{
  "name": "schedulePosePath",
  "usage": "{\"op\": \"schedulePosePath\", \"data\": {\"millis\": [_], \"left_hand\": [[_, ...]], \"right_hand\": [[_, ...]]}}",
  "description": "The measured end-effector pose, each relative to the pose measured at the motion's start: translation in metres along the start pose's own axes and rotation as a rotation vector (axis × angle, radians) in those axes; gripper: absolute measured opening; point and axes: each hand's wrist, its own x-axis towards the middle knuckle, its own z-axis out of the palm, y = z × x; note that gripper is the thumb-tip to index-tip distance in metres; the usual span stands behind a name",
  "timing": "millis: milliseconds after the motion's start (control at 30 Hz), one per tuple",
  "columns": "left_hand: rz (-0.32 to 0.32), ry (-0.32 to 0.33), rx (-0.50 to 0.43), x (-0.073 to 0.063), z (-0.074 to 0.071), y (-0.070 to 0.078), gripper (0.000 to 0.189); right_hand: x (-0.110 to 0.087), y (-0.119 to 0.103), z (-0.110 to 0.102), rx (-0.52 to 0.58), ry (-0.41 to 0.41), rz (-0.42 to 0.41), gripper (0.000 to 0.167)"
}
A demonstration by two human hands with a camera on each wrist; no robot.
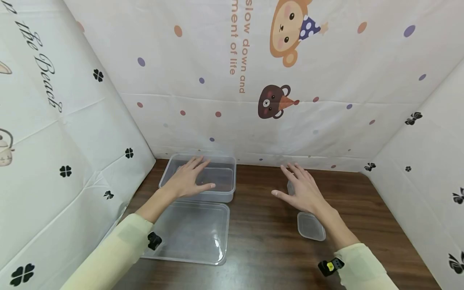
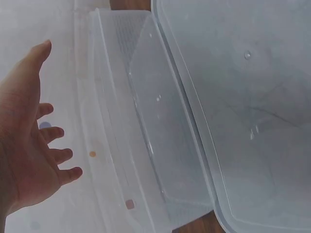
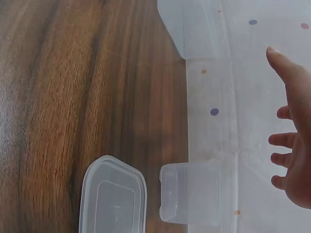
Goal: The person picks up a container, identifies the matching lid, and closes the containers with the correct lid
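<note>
A large clear plastic container (image 1: 226,196) stands open-topped at the back left of the table. My left hand (image 1: 187,180) hovers over it with spread fingers and holds nothing. In front of the container lies its large clear lid (image 1: 192,233), flat on the wood. Over on the right, my right hand (image 1: 302,191) is held in the air, fingers apart and nothing in it. A small clear container (image 3: 189,193), mostly hidden behind that hand in the head view, sits by the back edge. Nearer the front lies a small clear lid (image 1: 311,226).
The dark wooden table (image 1: 261,241) is closed in by a printed white cloth at the back (image 1: 217,92), with more white cloth on the left (image 1: 83,149) and right (image 1: 427,177). Bare wood shows between the large and small containers.
</note>
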Motion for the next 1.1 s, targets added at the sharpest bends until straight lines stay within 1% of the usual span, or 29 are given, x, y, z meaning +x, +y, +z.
{"op": "schedulePosePath", "data": {"millis": [200, 500, 667, 833, 1100], "left_hand": [[0.006, 0.005, -0.009, -0.005, 0.000, -0.005, 0.099], [0.003, 0.004, 0.027, -0.012, -0.004, -0.017, 0.098], [0.011, 0.016, 0.026, -0.016, -0.006, -0.019, 0.098], [-0.004, 0.017, 0.029, -0.020, -0.008, -0.021, 0.098], [-0.016, 0.010, 0.053, -0.022, -0.008, -0.026, 0.100]], "right_hand": [[0.000, -0.004, 0.005, 0.004, 0.007, -0.003, 0.097], [0.003, -0.011, 0.009, 0.020, -0.003, -0.029, 0.097], [0.004, -0.013, 0.013, 0.022, 0.005, -0.042, 0.097], [0.004, -0.014, 0.016, 0.020, 0.023, -0.060, 0.097], [0.003, -0.016, 0.017, 0.022, 0.002, -0.054, 0.098]]}}
